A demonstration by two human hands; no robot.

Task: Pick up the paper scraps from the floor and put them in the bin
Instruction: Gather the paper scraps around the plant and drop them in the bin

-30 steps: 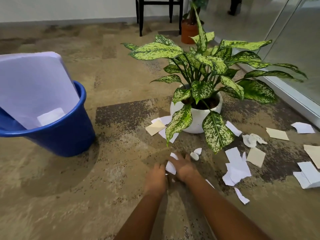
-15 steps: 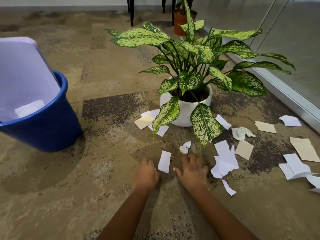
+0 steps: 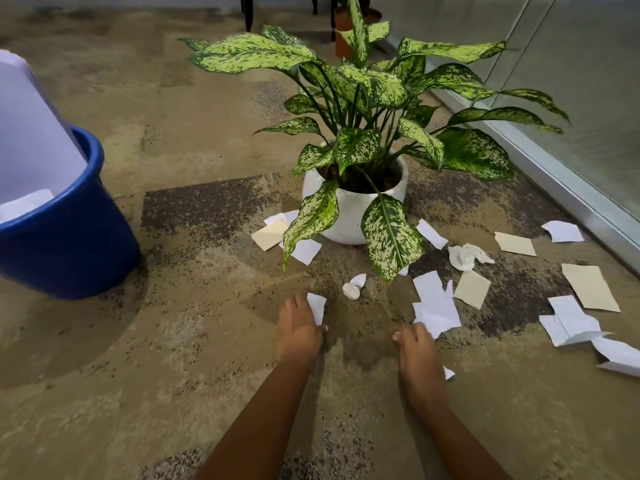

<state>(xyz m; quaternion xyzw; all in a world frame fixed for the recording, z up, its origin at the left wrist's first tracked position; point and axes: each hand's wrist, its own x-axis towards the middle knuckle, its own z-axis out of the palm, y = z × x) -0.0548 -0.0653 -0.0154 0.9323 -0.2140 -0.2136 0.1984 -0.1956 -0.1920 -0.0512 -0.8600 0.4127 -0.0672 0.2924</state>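
Scraps (image 3: 437,308) lie torn, white and cream, some crumpled

The left hand (image 3: 299,329) now grips the white scrap (image 3: 317,305) that lay between the hands; the right hand (image 3: 417,348) has shifted right, touching the torn white sheets (image 3: 437,308).

Two bare forearms (image 3: 433,410) run to two bare hands, the left hand (image 3: 298,329) and the right hand (image 3: 417,351), with pale nails on the thumbs.

head camera looks down, close over floor (image 3: 173,341).
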